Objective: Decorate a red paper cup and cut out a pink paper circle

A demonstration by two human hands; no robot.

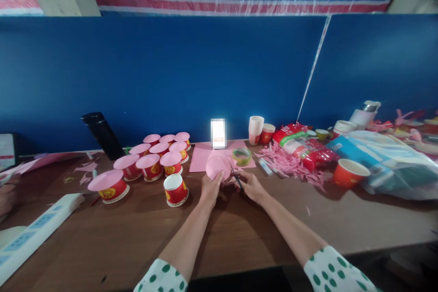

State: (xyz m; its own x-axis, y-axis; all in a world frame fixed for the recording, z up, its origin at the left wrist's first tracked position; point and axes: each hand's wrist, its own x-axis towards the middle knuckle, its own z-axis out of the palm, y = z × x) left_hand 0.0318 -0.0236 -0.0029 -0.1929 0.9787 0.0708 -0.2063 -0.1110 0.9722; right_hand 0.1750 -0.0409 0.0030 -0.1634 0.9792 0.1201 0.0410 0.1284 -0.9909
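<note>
My left hand (211, 188) grips a round pink paper disc (216, 167), thumb on top of it. In my right hand (251, 185) is a pair of scissors (237, 177), the blades pointing up and left close to the disc's right edge. Whether they touch the paper I cannot tell. Behind the disc lie flat pink paper sheets (198, 159). A roll of tape (241, 157) sits on the sheets. To the left of my hands stands a red paper cup (175, 190) without a disc, in front of several red cups (150, 169) topped with pink discs.
Pink paper scraps (290, 164) and a red plastic package (308, 146) lie at right, near a red cup (351, 173) and a clear bag (393, 164). A power strip (41, 223) and black bottle (102, 134) are at left. Another person's hand (7, 196) shows far left.
</note>
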